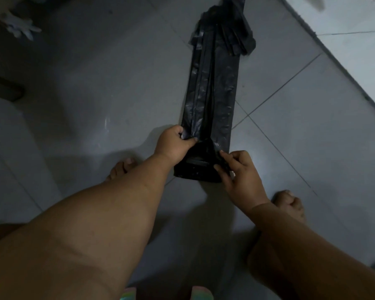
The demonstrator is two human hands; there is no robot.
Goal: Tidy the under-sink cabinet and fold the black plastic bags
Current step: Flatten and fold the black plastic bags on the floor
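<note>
Two bare forearms fill the lower part of the view and reach forward toward the black plastic bag [212, 87], which I take as the landmark for all places. Below them, at the bottom edge, a small piece of colourful clothing [128, 294] is visible.

Under everything lies the grey tiled floor [95, 83], with pale joint lines running diagonally to the right of the bag. A lighter strip of floor [355, 46] is far to the right of the bag, behind a dark border line.

The bag is folded into one long narrow strip and lies flat on the floor, going away from the person. Its far end is frayed into loose layers, and its near end is turned up into a thicker fold.

The left hand [173, 144] grips the left edge of the bag near this fold, thumb on top and fingers curled around the plastic. The right hand [240, 172] pinches the right corner of the near fold between thumb and bent fingers.

Bare feet stand on the floor at both sides of the near end of the bag. Far to the left of the bag's far end, a pale crumpled thing [20, 27] lies on the floor; it is too blurred to name.
</note>
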